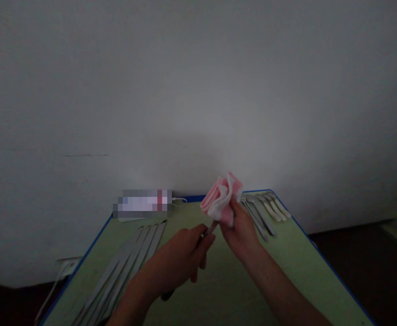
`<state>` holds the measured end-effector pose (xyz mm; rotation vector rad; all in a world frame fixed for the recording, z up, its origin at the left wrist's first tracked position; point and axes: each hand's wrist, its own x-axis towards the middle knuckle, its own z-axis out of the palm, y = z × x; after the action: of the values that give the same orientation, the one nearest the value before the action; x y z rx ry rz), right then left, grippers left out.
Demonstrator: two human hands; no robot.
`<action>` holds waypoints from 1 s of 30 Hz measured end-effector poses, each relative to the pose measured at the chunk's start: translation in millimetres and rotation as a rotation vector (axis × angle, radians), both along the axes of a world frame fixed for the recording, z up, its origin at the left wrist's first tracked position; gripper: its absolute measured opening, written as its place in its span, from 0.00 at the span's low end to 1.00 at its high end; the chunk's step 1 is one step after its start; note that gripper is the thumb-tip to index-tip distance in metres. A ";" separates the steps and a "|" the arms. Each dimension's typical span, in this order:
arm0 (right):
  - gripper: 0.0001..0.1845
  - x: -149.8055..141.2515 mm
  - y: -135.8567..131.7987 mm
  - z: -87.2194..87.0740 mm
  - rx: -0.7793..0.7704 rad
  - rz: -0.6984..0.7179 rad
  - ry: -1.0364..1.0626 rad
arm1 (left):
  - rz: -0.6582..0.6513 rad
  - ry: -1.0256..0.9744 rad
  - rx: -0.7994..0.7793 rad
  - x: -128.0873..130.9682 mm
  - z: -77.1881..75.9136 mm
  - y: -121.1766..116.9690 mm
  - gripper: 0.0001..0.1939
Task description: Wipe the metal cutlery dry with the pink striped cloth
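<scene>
My right hand (pixel 241 228) is closed around a bunched pink and white cloth (pixel 220 201), held above the table. The cloth wraps the upper end of a slim metal utensil (pixel 211 227), so its head is hidden and I cannot tell its kind. Below the cloth, my left hand (pixel 181 253) pinches the utensil's lower part between thumb and fingers. A small dark end (pixel 167 295) shows beneath the left hand; what it belongs to is unclear.
Several long flat metal pieces (pixel 130 258) lie side by side at the table's left. Several spoons (pixel 269 206), some with white handles, lie at the back right. A pixelated device (pixel 142 203) with a white cable (pixel 180 200) stands against the wall behind the green, blue-edged table (pixel 287 267).
</scene>
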<state>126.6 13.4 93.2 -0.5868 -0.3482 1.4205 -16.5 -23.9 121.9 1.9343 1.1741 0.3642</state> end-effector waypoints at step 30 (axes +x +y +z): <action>0.20 -5.6 -23.2 23.7 0.034 0.036 -0.209 | -0.108 -0.194 -0.086 -3.5 19.3 -6.2 0.14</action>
<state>121.0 -9.9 116.9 -0.7068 -0.5503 1.3878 -20.0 -30.0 141.3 1.8338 0.9414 0.4266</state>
